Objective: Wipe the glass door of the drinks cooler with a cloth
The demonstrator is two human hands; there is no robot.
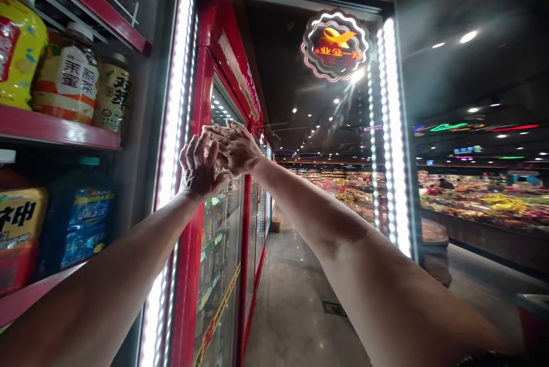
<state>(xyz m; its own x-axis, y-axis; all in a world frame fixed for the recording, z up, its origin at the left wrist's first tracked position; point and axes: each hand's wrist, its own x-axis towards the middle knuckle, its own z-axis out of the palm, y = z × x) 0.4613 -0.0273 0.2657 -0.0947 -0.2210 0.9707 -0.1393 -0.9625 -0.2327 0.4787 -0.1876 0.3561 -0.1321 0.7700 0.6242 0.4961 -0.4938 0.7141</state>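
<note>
Both my arms stretch forward to the glass door (300, 127) of a lit drinks cooler. My left hand (198, 170) is raised at the door's left side with its fingers spread. Beside it, to the right, my right hand (240, 150) has its fingers stretched out to the left. Both palms appear to lie on the glass, and pale reflections of the fingers blur where the two hands meet. Nothing is visible in either hand. A bright light strip (169, 115) runs up the door frame close to my left hand.
Cooler shelves on the left hold a yellow bottle (19, 41), an orange-labelled bottle (68, 78) and a blue bottle (90, 212). A round logo sticker (335, 46) is on the glass. Beyond it stand red coolers (206, 127) along a grey floor (295, 298), with produce displays (493, 201) to the right.
</note>
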